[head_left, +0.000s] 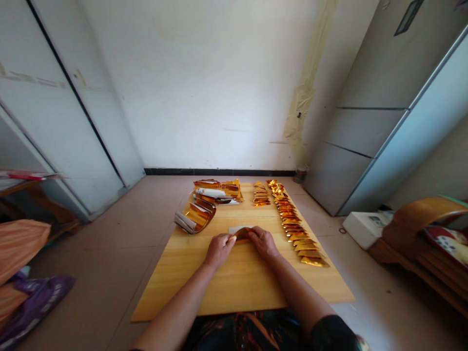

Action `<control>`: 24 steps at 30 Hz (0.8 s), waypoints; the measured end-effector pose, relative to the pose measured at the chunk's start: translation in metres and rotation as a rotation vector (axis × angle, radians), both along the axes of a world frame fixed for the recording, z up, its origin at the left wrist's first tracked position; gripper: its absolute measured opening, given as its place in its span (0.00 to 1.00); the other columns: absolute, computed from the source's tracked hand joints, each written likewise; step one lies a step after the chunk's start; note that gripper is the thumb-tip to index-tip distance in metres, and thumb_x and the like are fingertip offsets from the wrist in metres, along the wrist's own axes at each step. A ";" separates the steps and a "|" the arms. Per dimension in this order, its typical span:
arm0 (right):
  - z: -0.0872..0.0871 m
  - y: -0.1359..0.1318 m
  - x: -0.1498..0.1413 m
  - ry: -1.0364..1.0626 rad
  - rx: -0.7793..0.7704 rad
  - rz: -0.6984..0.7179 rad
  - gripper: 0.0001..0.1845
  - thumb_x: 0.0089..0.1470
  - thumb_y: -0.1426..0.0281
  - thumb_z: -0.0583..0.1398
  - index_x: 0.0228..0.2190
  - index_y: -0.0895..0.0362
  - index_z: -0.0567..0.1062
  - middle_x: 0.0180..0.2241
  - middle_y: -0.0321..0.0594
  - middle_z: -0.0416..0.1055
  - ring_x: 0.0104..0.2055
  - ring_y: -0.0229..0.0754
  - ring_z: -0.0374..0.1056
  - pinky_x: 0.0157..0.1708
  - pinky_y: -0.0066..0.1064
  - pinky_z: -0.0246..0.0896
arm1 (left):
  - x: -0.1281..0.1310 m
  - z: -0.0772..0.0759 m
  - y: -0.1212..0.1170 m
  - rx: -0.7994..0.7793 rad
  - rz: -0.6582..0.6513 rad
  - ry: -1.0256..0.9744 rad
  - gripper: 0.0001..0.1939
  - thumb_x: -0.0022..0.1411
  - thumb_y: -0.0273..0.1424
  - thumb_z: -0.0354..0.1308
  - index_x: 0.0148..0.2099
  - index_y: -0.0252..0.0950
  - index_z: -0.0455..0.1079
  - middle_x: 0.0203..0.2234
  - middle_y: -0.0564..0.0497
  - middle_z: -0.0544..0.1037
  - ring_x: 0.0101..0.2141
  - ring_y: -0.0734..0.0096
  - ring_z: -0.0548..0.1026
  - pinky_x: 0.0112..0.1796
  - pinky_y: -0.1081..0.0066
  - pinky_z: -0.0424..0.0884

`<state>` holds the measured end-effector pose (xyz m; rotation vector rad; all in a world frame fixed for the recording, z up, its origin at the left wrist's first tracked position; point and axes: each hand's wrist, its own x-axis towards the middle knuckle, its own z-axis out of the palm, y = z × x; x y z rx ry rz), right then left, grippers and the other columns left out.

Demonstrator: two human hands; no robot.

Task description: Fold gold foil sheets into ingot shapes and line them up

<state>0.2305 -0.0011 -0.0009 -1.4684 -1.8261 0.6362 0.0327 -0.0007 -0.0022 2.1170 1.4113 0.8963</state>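
Between my two hands a sheet of gold foil paper (242, 236) is bowed upward, with a pale part showing behind it. My left hand (220, 248) pinches its left end, and my right hand (263, 242) grips the right end. Both hands are just above the middle of the wooden board (183, 287). To the right runs a long row of folded gold paper pieces (294, 226), overlapping one another. A shorter row of folded gold pieces (261, 195) lies left of its far end. Loose gold foil sheets (199, 214) curl at the left.
More stacked gold sheets (232, 189) lie at the board's far edge. A grey refrigerator (351, 126) and a white box (363, 229) stand right, beside a wooden chair (413, 234). A purple bag (44, 302) is on the left.
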 end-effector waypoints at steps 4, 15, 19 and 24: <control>0.005 0.005 -0.015 -0.256 -0.025 -0.160 0.14 0.61 0.65 0.48 0.36 0.54 0.72 0.29 0.36 0.74 0.31 0.36 0.68 0.30 0.23 0.54 | 0.005 0.000 0.009 -0.089 0.152 -0.053 0.15 0.62 0.34 0.48 0.48 0.38 0.70 0.36 0.50 0.79 0.36 0.70 0.75 0.37 0.74 0.66; 0.011 0.009 -0.038 -0.644 -0.057 -0.314 0.09 0.61 0.70 0.50 0.43 0.55 0.67 0.34 0.41 0.75 0.36 0.38 0.71 0.31 0.25 0.54 | 0.013 -0.003 0.010 0.060 0.221 0.177 0.23 0.58 0.28 0.55 0.57 0.38 0.62 0.34 0.50 0.75 0.37 0.68 0.71 0.41 0.71 0.66; 0.013 0.010 -0.037 -0.666 -0.068 -0.280 0.09 0.60 0.71 0.51 0.43 0.55 0.65 0.34 0.41 0.75 0.37 0.37 0.71 0.31 0.24 0.54 | 0.015 0.001 0.006 0.147 0.241 0.334 0.24 0.56 0.27 0.56 0.56 0.40 0.64 0.44 0.45 0.72 0.45 0.63 0.68 0.47 0.65 0.64; 0.015 0.011 -0.035 -0.663 -0.097 -0.244 0.10 0.61 0.70 0.50 0.43 0.55 0.65 0.36 0.41 0.75 0.37 0.37 0.71 0.31 0.25 0.55 | 0.019 0.007 0.001 0.098 0.217 0.454 0.12 0.60 0.30 0.53 0.45 0.42 0.72 0.55 0.46 0.65 0.49 0.59 0.66 0.47 0.62 0.63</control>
